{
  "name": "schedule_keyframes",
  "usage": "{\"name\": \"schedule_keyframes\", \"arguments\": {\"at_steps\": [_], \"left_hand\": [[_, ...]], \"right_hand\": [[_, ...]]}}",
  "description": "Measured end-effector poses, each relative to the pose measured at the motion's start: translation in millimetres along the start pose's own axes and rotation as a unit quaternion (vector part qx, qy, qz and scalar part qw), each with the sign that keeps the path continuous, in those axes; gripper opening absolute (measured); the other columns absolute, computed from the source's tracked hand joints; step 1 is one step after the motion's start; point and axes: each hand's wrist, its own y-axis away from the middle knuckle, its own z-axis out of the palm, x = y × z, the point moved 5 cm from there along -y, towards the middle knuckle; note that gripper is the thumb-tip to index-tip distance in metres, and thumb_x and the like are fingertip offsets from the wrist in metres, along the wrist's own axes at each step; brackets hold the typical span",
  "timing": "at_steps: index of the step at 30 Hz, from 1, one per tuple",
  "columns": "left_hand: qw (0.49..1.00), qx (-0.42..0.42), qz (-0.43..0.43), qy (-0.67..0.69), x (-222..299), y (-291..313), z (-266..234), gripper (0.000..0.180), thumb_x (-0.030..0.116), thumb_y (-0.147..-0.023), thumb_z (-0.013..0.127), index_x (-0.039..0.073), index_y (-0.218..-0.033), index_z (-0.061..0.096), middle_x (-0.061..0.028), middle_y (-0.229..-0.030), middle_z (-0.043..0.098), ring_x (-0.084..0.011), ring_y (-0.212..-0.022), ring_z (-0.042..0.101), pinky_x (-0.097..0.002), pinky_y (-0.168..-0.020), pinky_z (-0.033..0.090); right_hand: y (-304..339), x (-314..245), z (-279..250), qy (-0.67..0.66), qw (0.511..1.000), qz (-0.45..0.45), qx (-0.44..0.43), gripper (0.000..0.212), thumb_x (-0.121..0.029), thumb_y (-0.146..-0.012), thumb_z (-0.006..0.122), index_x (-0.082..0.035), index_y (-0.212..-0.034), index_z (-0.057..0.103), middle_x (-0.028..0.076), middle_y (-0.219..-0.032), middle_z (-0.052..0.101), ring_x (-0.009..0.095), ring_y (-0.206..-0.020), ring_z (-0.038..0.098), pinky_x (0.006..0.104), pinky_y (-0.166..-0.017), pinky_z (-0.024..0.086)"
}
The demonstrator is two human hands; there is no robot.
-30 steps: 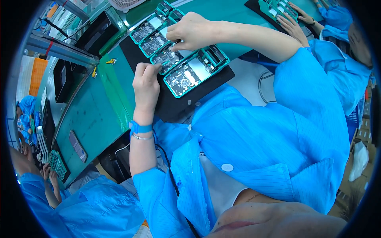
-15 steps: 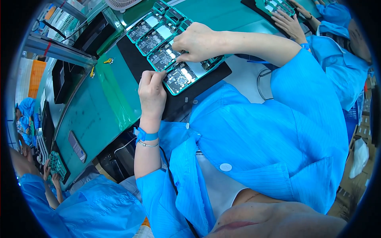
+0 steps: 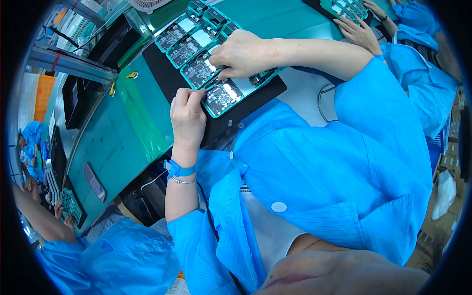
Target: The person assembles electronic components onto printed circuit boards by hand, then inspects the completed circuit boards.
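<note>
Working left hand [image 3: 188, 114]: curled, strap [image 3: 180, 170] on the wrist, fingertips drawn together at the near corner of the nearest tray [image 3: 214, 116]; whether anything is pinched, I can't tell!
Right hand [image 3: 241, 55]: arching over the two nearest trays, thumb and fingers bent inward; what it grasps, if anything, is hidden underneath.
Nearest board [image 3: 223, 97]: in its teal tray, just right of the left fingertips and below the right hand.
Row: four trays side by side on the black mat [image 3: 263, 94], running away from the body.
Progress: boards in place in all four, every one lying uncovered, attention down at the near end; which are finished and which remain, this view won't settle.
Table [image 3: 105, 147]: green, with a phone [image 3: 95, 182] lying at left and yellow bits [image 3: 132, 75] farther up, near a black box [image 3: 78, 101].
Far right: a co-worker's hand [image 3: 359, 35] beside more teal trays [image 3: 345, 10].
</note>
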Motion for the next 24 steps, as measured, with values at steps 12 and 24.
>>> {"name": "schedule_keyframes", "arguments": {"at_steps": [12,24], "left_hand": [[1.0,0.012,0.0,-0.001,7.7,-1.1,6.6,0.025,-0.01,-0.076,0.067,0.004,-0.095,0.071,-0.0093,-0.089,0.06,-0.0268,-0.08,0.062,-0.0388,-0.07,0.051],[0.999,-0.014,0.047,-0.004,11.8,-7.3,5.3,0.025,-0.01,-0.074,0.067,0.004,-0.094,0.071,-0.0092,-0.087,0.059,-0.028,-0.078,0.06,-0.0391,-0.069,0.05]], "right_hand": [[11.9,-2.7,-4.0,0.05,0.998,-0.029,0.037,0.028,-0.035,-0.087,0.075,-0.008,-0.091,0.068,0.005,-0.086,0.066,0.023,-0.07,0.071,0.0365,-0.056,0.053],[14.4,-4.3,-9.8,0.035,0.999,-0.033,0.022,0.026,-0.033,-0.085,0.076,-0.008,-0.09,0.068,0.005,-0.086,0.067,0.024,-0.07,0.07,0.0377,-0.057,0.054]]}}
